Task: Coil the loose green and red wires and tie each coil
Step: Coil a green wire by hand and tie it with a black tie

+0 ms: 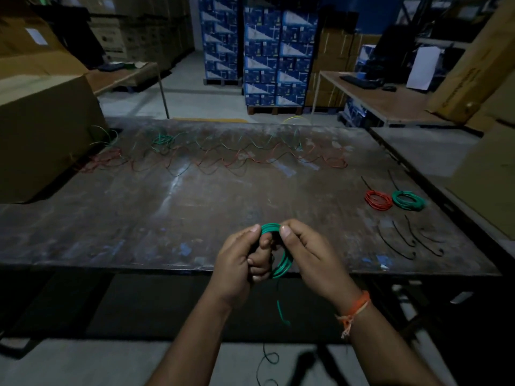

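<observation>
Green wire coil point(278, 247) held up at the near edge of the table point(167, 218), roughly 6 o'clock in view, between both hands. Left hand point(239, 263) pinching the top of the loop at about 11 o'clock on the coil, fingers curled round the bundle lower down. Right hand point(309, 254) pinching the same top arc from the 1 o'clock side, thumb on top. Neither hand free.

Handling guess: light as anything, thin insulated wire, springy rather than floppy, so probably wants to unwind the second the pinch lets go. Slick jacket too, so strands likely slide against each other. Best grip looks like right across the whole bundle, all turns squeezed together, not on a single strand. Not fragile, though sharp kinks would stay.

Orientation: coil standing nearly on edge, ring tilted, long axis running from the pinched top at 12 down toward 5 o'clock. Loose tail point(281, 313) dropping straight down from the bottom toward 6, below the table edge, with a thinner dark strand trailing on toward the floor.

Elsewhere: finished red coil point(378, 200) and finished green coil point(409, 200) lying flat side by side, touching, at 3 o'clock on the table, each with a black tie sticking out. Spare black cable ties point(409, 240) just nearer than those. Loose green and red wires point(223, 157) sprawled in wavy lines across the far side at 12 o'clock, plenty left to do.
</observation>
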The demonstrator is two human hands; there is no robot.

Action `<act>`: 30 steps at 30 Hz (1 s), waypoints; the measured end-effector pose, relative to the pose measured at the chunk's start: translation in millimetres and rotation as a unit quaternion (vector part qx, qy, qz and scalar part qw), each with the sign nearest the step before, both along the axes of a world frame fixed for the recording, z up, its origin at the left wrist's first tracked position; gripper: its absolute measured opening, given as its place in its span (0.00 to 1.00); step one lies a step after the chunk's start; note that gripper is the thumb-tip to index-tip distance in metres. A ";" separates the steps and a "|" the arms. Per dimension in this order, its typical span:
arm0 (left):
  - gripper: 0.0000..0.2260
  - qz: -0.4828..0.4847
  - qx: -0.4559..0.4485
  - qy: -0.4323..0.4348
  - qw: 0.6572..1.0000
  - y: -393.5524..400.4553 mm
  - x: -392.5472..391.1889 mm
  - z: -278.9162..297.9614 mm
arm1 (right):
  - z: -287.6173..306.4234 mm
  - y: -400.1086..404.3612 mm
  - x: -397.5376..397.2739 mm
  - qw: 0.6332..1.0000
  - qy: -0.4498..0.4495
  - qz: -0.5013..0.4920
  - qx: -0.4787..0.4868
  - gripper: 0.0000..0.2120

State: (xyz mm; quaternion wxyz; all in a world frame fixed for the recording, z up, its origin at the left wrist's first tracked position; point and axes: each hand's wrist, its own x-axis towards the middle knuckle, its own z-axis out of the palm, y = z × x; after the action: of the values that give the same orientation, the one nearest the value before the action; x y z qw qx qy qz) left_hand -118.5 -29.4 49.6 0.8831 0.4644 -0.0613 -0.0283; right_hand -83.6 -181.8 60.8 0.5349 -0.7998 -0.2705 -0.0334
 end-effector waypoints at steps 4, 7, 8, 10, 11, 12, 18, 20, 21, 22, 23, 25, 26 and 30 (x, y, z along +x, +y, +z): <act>0.12 -0.028 -0.021 0.036 0.999 3.0 3.4 1.4 | -8.1 11.0 -5.8 0.997 0.004 -0.069 0.044 0.12; 0.11 -0.085 -0.048 0.072 0.993 6.3 9.2 4.7 | -12.2 15.2 -8.2 0.991 -0.016 -0.114 0.074 0.10; 0.11 -0.106 -0.059 0.080 0.989 7.7 11.2 5.0 | -13.3 16.2 -8.7 0.989 -0.026 -0.125 0.077 0.10; 0.12 -0.138 -0.083 0.093 0.983 8.7 14.6 5.4 | -15.6 17.2 -6.8 0.986 -0.044 -0.141 0.078 0.11; 0.12 -0.147 -0.094 0.103 0.979 8.6 15.4 5.3 | -17.1 16.8 -5.5 0.985 -0.047 -0.147 0.076 0.11; 0.13 -0.154 -0.103 0.109 0.977 7.6 16.7 5.7 | -18.4 15.5 -3.7 0.985 -0.049 -0.150 0.075 0.12; 0.13 -0.142 -0.084 0.119 0.979 -12.4 27.2 1.2 | -28.5 -1.5 -1.4 0.984 -0.035 -0.156 0.080 0.12; 0.12 -0.126 -0.097 0.129 0.979 -23.0 32.1 -2.7 | -29.6 -12.2 0.0 0.986 0.014 -0.130 0.106 0.12; 0.12 -0.120 -0.115 0.142 0.976 -27.7 35.3 -3.8 | -30.4 -18.3 1.8 0.984 0.050 -0.117 0.124 0.12; 0.12 -0.116 -0.139 0.153 0.971 -31.2 38.6 -4.2 | -32.6 -24.9 3.3 0.979 0.093 -0.107 0.145 0.13; 0.13 -0.111 -0.163 0.159 0.967 -33.8 42.7 -4.0 | -35.4 -31.9 4.6 0.971 0.139 -0.099 0.168 0.13; 0.13 -0.091 -0.197 0.159 0.963 -36.6 51.5 -1.5 | -43.7 -47.5 7.5 0.957 0.204 -0.087 0.189 0.14; 0.14 -0.077 -0.206 0.159 0.962 -37.5 55.8 0.6 | -48.0 -56.1 7.8 0.955 0.220 -0.081 0.184 0.14; 0.15 -0.026 -0.215 0.155 0.964 -45.6 70.7 8.7 | -62.8 -97.5 8.2 0.961 0.225 -0.076 0.143 0.10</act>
State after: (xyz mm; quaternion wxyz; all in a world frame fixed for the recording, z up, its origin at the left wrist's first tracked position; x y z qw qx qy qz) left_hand -47.9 -75.0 58.3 0.9597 0.2519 0.0595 -0.1094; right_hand -75.3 -279.3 -2.0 0.6869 -0.7197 -0.0743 0.0686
